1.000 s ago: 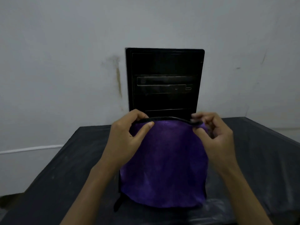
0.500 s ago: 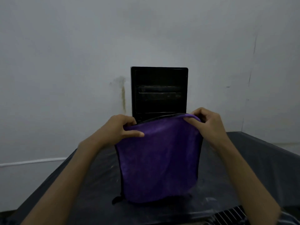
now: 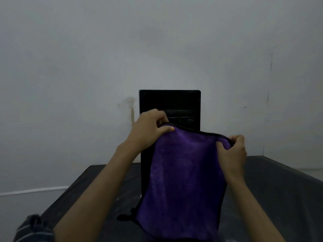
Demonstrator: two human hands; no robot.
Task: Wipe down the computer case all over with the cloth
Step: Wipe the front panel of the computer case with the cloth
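My left hand (image 3: 148,130) pinches the top left corner of the cloth (image 3: 183,180), with the thumb flat on its purple face and the fingers curled behind the black hem. My right hand (image 3: 230,152) grips the top right corner, fingers curled round a small bunch of it. The left hand sits higher, so the top hem slopes down toward 3 o'clock. The cloth hangs spread between my hands, and a dark tab juts out at its 7 o'clock corner.

At 12 o'clock from my hands the black case (image 3: 169,102) stands upright on the counter (image 3: 279,189), its back to the wall (image 3: 157,41). The cloth covers most of its lower front, and the drive bay shows above the hem. I cannot tell whether the cloth touches the case.

The counter is dark with pale smears. A brownish stain (image 3: 132,110) marks the wall just at 9 o'clock of the case. A white line (image 3: 35,190) runs low along the wall at 8 o'clock. A blurred piece of striped fabric (image 3: 33,229) sits in the 7 o'clock corner of the view.
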